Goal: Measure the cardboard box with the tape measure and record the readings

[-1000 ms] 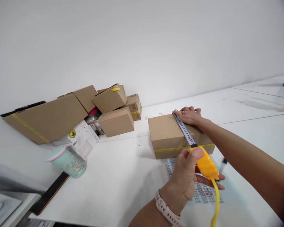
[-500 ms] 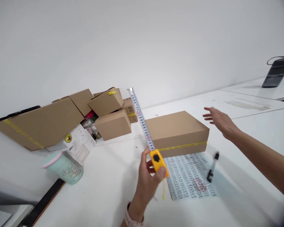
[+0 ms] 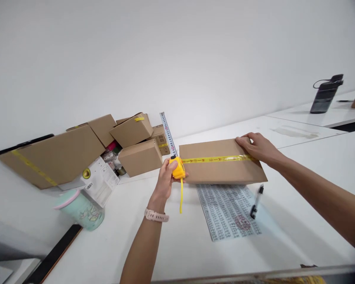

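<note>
My left hand [image 3: 165,179] is closed around a yellow tape measure [image 3: 178,167] with a yellow strap hanging down. Its metal blade [image 3: 168,134] is pulled out and points up and away. Some left fingertips reach the left end of a long brown cardboard box [image 3: 221,170]. My right hand [image 3: 258,148] grips that box at its far right corner, thumb and fingers over the edge. The box is tipped so that a face with yellow tape [image 3: 217,159] along its middle shows. Under its near edge lies a printed sheet [image 3: 225,213] with a red round stamp.
A black-and-clear pen [image 3: 256,202] lies at the sheet's right. Several cardboard boxes [image 3: 140,157] and a white carton [image 3: 100,181] are piled at left, near a mint tumbler [image 3: 83,211]. A dark water bottle [image 3: 326,94] stands at back right.
My right hand has come in from the open air and taken hold of the box, which has tipped. My left hand has moved up and left with the tape measure, to the box's left end.
</note>
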A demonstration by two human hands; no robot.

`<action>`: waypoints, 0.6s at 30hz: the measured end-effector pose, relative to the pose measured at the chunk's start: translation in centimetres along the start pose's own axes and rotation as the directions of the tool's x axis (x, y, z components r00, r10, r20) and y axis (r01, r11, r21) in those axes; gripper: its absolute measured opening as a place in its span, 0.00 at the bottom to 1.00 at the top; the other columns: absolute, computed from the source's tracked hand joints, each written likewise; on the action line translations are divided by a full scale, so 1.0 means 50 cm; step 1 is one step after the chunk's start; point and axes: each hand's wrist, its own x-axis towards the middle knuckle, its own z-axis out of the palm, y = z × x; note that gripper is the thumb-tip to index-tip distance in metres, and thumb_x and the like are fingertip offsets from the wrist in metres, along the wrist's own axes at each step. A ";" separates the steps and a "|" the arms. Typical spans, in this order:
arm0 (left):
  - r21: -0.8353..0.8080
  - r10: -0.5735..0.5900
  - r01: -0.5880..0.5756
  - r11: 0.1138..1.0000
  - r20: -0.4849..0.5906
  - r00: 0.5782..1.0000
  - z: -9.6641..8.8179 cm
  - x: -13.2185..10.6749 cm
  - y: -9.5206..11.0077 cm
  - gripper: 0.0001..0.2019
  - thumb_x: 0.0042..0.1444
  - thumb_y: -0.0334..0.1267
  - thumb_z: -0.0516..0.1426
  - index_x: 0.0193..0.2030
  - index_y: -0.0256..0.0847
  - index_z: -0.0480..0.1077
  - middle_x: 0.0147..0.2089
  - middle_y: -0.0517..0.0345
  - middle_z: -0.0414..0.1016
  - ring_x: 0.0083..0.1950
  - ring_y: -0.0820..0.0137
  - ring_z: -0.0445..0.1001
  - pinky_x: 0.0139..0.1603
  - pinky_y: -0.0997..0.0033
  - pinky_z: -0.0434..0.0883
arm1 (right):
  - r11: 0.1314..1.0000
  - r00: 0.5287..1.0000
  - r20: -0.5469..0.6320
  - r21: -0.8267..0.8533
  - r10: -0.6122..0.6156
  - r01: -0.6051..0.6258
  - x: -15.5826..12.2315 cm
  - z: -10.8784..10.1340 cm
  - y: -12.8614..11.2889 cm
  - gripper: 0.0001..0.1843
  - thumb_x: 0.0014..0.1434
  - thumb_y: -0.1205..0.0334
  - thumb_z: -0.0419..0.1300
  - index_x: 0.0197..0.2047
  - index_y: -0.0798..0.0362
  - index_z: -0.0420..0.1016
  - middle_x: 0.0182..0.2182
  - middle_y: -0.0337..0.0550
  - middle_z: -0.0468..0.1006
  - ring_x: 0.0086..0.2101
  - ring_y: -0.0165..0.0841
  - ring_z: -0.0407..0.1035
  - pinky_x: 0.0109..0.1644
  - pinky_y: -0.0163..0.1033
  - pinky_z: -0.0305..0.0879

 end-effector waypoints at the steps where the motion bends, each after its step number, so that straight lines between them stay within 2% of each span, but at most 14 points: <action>1: 0.005 0.008 -0.008 1.000 -0.007 1.000 0.005 0.000 0.004 0.26 0.48 0.54 0.64 0.47 0.40 0.64 0.44 0.55 0.69 0.29 0.69 0.77 0.23 0.71 0.74 | 1.000 1.000 -0.014 -0.013 0.006 -0.006 0.007 0.006 -0.002 0.27 0.59 0.36 0.52 0.46 0.49 0.74 0.49 0.52 0.76 0.45 0.46 0.72 0.46 0.47 0.69; 3: 0.006 0.032 -0.032 0.999 -0.003 0.999 0.021 -0.022 0.003 0.26 0.47 0.52 0.65 0.48 0.41 0.64 0.45 0.55 0.69 0.30 0.70 0.77 0.24 0.72 0.74 | 1.000 1.000 -0.004 0.017 0.009 -0.009 0.015 0.018 0.000 0.26 0.60 0.37 0.50 0.46 0.50 0.73 0.47 0.53 0.76 0.45 0.46 0.72 0.46 0.48 0.68; 5: -0.022 0.029 -0.027 0.999 0.067 0.997 0.043 -0.068 -0.011 0.27 0.47 0.51 0.66 0.49 0.42 0.64 0.45 0.55 0.69 0.31 0.69 0.77 0.23 0.72 0.75 | 0.999 1.000 -0.014 0.049 -0.008 0.008 0.016 0.027 0.006 0.26 0.60 0.37 0.51 0.45 0.50 0.73 0.45 0.52 0.77 0.44 0.46 0.72 0.44 0.47 0.68; 8: -0.094 -0.098 0.130 0.987 0.286 0.953 0.076 -0.155 -0.053 0.28 0.48 0.53 0.66 0.50 0.42 0.64 0.42 0.55 0.68 0.31 0.66 0.78 0.20 0.73 0.74 | 0.996 0.998 -0.028 0.077 -0.048 0.050 0.009 0.029 0.014 0.25 0.60 0.38 0.51 0.44 0.49 0.72 0.44 0.50 0.78 0.43 0.45 0.72 0.43 0.46 0.67; 10: -0.124 -0.179 0.237 0.964 0.360 0.916 0.095 -0.200 -0.088 0.30 0.45 0.54 0.68 0.50 0.41 0.64 0.41 0.56 0.68 0.30 0.68 0.77 0.22 0.74 0.74 | 0.995 0.998 -0.028 0.088 -0.051 0.053 0.004 0.026 0.015 0.25 0.60 0.37 0.51 0.44 0.49 0.72 0.44 0.49 0.78 0.42 0.45 0.73 0.43 0.46 0.67; 14: -0.161 -0.220 0.288 0.944 0.340 0.914 0.118 -0.236 -0.144 0.32 0.40 0.52 0.71 0.46 0.39 0.66 0.39 0.57 0.69 0.30 0.73 0.74 0.29 0.74 0.75 | 0.993 0.998 -0.024 0.102 -0.051 0.054 -0.005 0.021 0.012 0.24 0.60 0.37 0.51 0.43 0.48 0.71 0.43 0.48 0.79 0.41 0.44 0.72 0.42 0.46 0.67; 18: -0.168 -0.240 0.304 0.938 0.322 0.916 0.125 -0.236 -0.165 0.32 0.40 0.55 0.70 0.45 0.39 0.65 0.39 0.57 0.69 0.30 0.70 0.76 0.23 0.77 0.73 | 0.993 0.998 -0.021 0.103 -0.053 0.055 -0.008 0.020 0.009 0.23 0.60 0.38 0.51 0.43 0.48 0.71 0.43 0.48 0.78 0.41 0.43 0.72 0.42 0.46 0.66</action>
